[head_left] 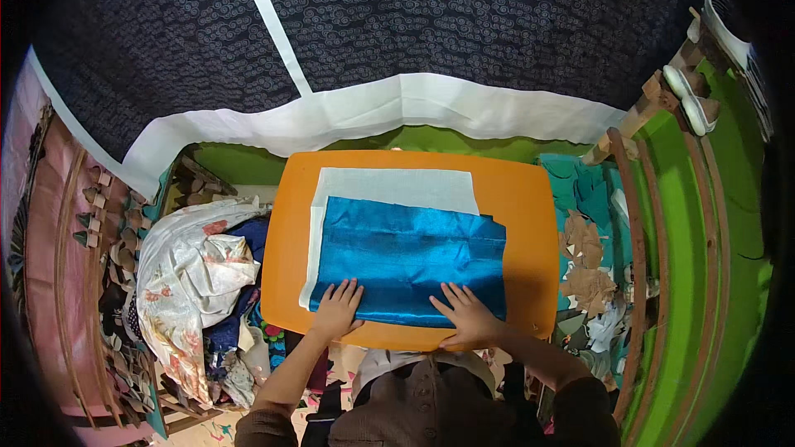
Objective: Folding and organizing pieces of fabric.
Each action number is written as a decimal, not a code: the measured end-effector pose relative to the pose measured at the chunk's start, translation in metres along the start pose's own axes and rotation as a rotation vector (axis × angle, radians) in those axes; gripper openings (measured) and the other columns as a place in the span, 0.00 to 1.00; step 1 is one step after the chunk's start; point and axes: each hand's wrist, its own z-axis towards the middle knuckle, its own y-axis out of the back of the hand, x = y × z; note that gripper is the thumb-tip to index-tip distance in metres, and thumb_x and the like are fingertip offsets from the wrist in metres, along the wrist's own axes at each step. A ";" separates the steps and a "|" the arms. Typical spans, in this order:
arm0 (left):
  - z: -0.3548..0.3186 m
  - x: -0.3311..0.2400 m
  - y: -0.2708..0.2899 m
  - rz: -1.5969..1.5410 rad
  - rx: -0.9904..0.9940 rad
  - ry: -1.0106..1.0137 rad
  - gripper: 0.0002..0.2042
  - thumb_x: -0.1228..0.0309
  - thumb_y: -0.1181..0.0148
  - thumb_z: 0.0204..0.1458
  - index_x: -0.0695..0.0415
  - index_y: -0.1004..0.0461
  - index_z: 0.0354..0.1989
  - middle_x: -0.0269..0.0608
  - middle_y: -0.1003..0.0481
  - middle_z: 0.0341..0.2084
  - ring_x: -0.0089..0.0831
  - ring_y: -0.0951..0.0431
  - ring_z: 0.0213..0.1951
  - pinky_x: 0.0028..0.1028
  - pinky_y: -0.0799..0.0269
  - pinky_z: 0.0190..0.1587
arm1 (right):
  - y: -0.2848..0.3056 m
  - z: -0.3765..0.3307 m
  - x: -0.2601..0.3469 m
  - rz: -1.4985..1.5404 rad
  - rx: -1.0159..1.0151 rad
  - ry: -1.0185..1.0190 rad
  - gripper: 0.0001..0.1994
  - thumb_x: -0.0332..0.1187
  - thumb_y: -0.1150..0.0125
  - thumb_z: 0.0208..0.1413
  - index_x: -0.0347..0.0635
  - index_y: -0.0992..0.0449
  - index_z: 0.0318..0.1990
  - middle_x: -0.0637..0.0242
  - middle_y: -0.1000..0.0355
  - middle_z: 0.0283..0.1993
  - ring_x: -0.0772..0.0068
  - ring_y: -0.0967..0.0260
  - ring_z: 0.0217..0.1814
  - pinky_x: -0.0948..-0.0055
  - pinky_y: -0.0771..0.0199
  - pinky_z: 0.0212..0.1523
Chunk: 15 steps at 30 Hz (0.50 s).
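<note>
A shiny blue piece of fabric (406, 252) lies spread on the orange table (530, 232), with light creases across its upper part. Beneath it a white cloth sheet (397, 182) shows along the far and left edges. My left hand (337, 308) rests flat on the near left corner of the blue fabric, fingers outstretched. At the near right part my right hand (468, 314) presses down with its fingers spread, its heel close to the table's near edge. Neither hand grips anything.
A heap of floral white fabric (195, 281) and other cloth sits left of the table. Paper and fabric scraps (586, 265) lie on the right. Wooden racks (642, 265) stand along the right wall, and a dark patterned curtain (464, 16) with white trim hangs beyond the table.
</note>
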 end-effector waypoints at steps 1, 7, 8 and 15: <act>0.002 -0.004 0.001 0.003 -0.007 0.002 0.38 0.53 0.41 0.41 0.52 0.47 0.61 0.49 0.45 0.59 0.43 0.45 0.60 0.46 0.49 0.58 | -0.001 -0.003 0.004 -0.100 0.074 0.016 0.36 0.43 0.42 0.46 0.43 0.49 0.62 0.40 0.56 0.63 0.44 0.58 0.66 0.52 0.57 0.63; 0.008 -0.016 0.013 0.067 -0.118 -0.025 0.28 0.64 0.41 0.39 0.48 0.37 0.54 0.56 0.34 0.49 0.49 0.32 0.50 0.42 0.36 0.49 | -0.011 0.000 -0.013 -0.064 0.174 -0.009 0.30 0.29 0.52 0.48 0.46 0.48 0.62 0.47 0.47 0.61 0.49 0.45 0.61 0.62 0.40 0.56; 0.012 -0.016 0.024 0.069 -0.122 -0.030 0.28 0.64 0.41 0.39 0.48 0.37 0.54 0.56 0.34 0.49 0.49 0.32 0.50 0.42 0.36 0.49 | -0.001 0.002 -0.017 0.088 0.309 -0.040 0.31 0.31 0.49 0.47 0.46 0.48 0.62 0.48 0.45 0.60 0.50 0.44 0.60 0.62 0.39 0.55; 0.004 -0.011 0.099 -0.483 0.596 -0.109 0.22 0.69 0.46 0.36 0.54 0.29 0.46 0.51 0.25 0.31 0.45 0.25 0.35 0.34 0.32 0.39 | 0.095 -0.004 -0.007 0.431 0.719 -0.044 0.25 0.45 0.52 0.56 0.39 0.39 0.56 0.50 0.34 0.51 0.56 0.36 0.51 0.66 0.38 0.51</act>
